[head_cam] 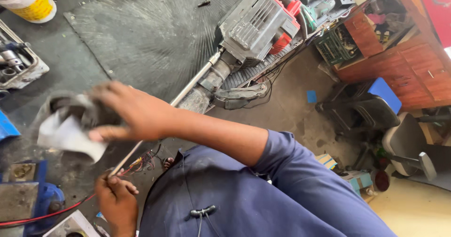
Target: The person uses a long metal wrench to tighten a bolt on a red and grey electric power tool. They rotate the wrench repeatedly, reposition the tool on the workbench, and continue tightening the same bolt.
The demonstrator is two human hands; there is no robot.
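Demolition hammer [256, 25] beside hands (rod [188, 89] between)

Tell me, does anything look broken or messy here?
Yes. Loose red and yellow wires lie tangled on the dirty grey floor, near the hand gripping a thin metal rod. The big grey and red demolition hammer lies tipped on its side.
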